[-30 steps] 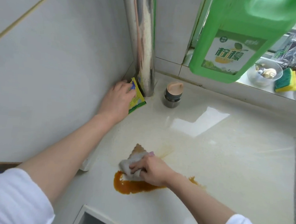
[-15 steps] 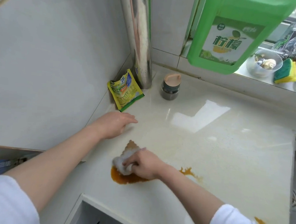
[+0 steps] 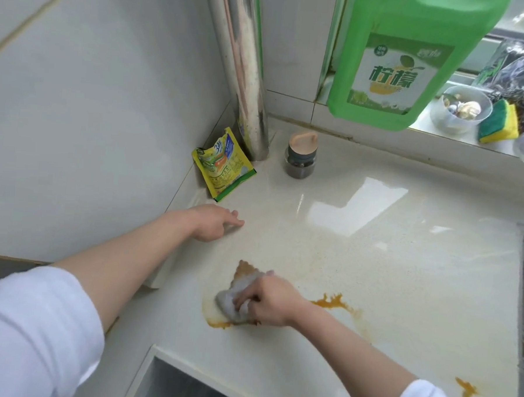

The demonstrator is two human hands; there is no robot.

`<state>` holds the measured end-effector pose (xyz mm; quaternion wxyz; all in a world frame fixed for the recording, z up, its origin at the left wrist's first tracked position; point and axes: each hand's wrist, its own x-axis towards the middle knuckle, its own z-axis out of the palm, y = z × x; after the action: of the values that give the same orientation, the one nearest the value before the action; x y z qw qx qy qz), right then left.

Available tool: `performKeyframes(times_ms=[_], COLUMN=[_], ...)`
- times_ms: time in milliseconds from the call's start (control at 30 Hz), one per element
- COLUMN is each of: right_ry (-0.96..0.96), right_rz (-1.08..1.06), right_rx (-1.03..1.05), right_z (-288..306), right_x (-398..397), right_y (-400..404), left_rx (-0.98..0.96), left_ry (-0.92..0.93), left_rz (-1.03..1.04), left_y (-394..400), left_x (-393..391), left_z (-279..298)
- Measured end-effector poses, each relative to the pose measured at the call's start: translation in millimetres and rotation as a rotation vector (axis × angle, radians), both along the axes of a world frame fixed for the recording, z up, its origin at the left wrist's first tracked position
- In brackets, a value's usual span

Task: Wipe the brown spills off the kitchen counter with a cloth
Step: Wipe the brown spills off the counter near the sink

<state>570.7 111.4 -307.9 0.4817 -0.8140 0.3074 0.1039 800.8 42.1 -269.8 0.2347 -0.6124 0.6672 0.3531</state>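
While the right hand keeps its grip bunched round the cloth over the near brown puddle, the remaining streak trails rightward along the table, far from the flat, empty left hand.

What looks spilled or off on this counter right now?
Brown spill around the cloth gripped by the right hand, a streak behind its wrist and a blotch near the front edge. Yellow packet leans askew against the wall.
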Motion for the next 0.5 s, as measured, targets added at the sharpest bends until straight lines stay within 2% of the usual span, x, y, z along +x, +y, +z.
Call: performKeyframes(times_ms=[67,133,200,267,367,433,500], right_ry=[0.028,-0.016,-0.072,-0.138,-0.061,0.031,0.107], right_rz=[-0.328,-0.489,-0.438,-0.231,0.01,-0.038,-0.314], right_rx=[-0.079,-0.174,-0.189,-0.167,-0.098,-0.039,-0.019], right_z=[2.9,2.3,-1.3,-4.9,3.4,7.9,5.3], right_x=[-5.3,9.6,49.2,78.4,76.4,54.0,28.6], right_y=[-27.7,-29.2,0.1,40.5,76.7,73.8,53.4], left_rx=[-0.001,0.004,-0.011,-0.006,-0.021,-0.033,-0.043], left_ry=[0.02,0.053,0.072,0.091,0.052,0.037,0.014], left_rz=[-0.013,-0.018,-0.03,-0.037,-0.079,-0.133,-0.166], left_y=[0.8,-1.4,-3.0,-1.5,7.4,9.3,8.8], left_x=[5.3,7.9,11.5,11.1,8.0,8.9,7.0], left_z=[-3.9,-8.5,-10.8,-12.2,-12.7,-12.1,-12.0])
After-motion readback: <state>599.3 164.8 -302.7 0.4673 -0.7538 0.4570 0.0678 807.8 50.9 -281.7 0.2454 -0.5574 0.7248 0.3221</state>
